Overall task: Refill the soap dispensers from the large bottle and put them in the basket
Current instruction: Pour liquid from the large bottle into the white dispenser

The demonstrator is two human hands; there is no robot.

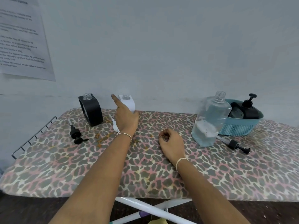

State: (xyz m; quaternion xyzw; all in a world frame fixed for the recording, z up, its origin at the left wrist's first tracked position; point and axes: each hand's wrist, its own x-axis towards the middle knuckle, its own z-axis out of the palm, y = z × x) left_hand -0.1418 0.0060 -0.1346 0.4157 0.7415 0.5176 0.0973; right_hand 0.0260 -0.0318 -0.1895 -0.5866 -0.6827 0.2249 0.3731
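The white dispenser (129, 103) stood uncapped at the board's far edge, about twelve o'clock, close to the wall (161, 54). Our left hand (127, 120) was spread wide in front of it, forefinger straight up its left side and thumb out to its right; we could not tell whether skin met plastic. Its white pump (114, 124) lay flat just at nine o'clock of that hand. The black dispenser (92, 111), also open-necked, stood at eleven, with the black pump (76, 135) lying nearer us at ten. Our right hand (171, 143) rested on the ironing board (226, 175), fingers loosely curled, holding nothing we could see. At two o'clock the large bottle (210, 120) stood uncapped and partly full, its own pump (235, 145) lying beside it, and just behind it the basket (242, 127) already held one capped dispenser (246, 109). We judged filling the white one was the step in hand. Next would come lifting it into the open middle, clear of the wall, wire rack (32, 136) and near edge.
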